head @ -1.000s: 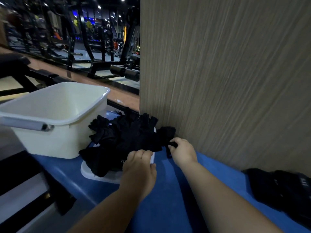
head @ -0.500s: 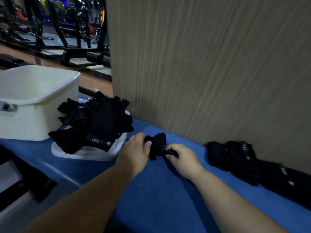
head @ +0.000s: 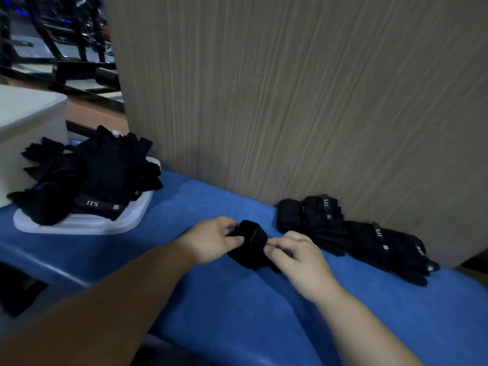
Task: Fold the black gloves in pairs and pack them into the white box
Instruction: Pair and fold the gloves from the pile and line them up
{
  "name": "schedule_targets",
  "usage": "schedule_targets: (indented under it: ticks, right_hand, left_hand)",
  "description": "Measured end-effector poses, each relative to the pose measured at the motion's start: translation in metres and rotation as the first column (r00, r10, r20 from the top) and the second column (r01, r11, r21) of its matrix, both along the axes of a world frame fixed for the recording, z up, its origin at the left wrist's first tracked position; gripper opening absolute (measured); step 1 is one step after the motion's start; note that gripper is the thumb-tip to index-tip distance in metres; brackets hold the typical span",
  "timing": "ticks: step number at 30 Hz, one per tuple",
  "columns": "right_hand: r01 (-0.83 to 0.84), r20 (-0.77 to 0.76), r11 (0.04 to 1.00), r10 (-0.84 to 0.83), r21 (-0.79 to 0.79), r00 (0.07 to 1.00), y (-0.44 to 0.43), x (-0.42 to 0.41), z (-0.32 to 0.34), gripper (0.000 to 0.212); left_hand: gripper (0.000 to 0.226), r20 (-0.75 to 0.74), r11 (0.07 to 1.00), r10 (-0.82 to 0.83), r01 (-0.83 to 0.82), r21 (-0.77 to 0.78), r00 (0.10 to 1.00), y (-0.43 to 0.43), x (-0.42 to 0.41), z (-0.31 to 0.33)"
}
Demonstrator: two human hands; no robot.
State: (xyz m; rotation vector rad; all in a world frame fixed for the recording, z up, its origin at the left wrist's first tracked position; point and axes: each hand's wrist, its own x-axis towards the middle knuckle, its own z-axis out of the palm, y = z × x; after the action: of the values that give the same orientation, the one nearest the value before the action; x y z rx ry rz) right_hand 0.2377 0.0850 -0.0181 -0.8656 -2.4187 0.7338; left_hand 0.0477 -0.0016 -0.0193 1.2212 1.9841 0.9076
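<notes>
Bunched glove (head: 249, 244) is sitting on or just over the bench (head: 237, 326), between the hands, its long axis running far to near. Left hand (head: 211, 240) is pinching its left side; right hand (head: 298, 256) is pinching its right edge with fingertips. Box (head: 26, 122) is standing well to the left, past the pile (head: 100, 175), so the left hand is lying nearer it; folded pairs (head: 343, 228) are lying just right

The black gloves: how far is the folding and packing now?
Done: a row of gloves lies by the wall, perhaps folded; the white box hides its inside. In hand: the left hand and right hand pinch one folded bundle. Left: the loose pile on the white tray, then packing.
</notes>
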Motion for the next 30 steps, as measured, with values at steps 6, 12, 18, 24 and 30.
schedule_targets:
  ticks: [6,12,18,24,30]
  right_hand:
    - [-0.031,-0.254,0.926,-0.072,-0.377,0.965,-0.006,-0.001,-0.014,0.033]
    - [-0.195,-0.454,0.864,-0.043,-0.465,0.89,0.003,0.004,-0.015,0.008]
    - [-0.215,-0.471,0.889,-0.001,-0.404,0.882,0.014,0.009,-0.015,0.027]
    - [-0.124,-0.418,0.941,-0.02,-0.315,0.908,0.011,0.001,-0.016,0.031]
    - [-0.211,-0.397,0.921,0.068,-0.328,0.915,0.011,0.001,-0.02,0.022]
  left_hand:
    - [0.026,0.043,0.997,-0.049,0.047,0.057,0.998,-0.002,0.02,0.004]
    - [0.033,0.132,0.984,-0.151,0.136,0.114,0.98,-0.005,0.025,0.009]
    - [0.023,0.265,0.971,-0.212,0.172,0.167,0.941,-0.006,0.025,0.013]
    - [0.015,0.0,0.981,-0.109,0.108,0.162,0.994,-0.003,0.025,0.005]
    - [0.018,-0.093,0.952,0.061,-0.03,0.305,0.994,0.0,0.025,0.004]
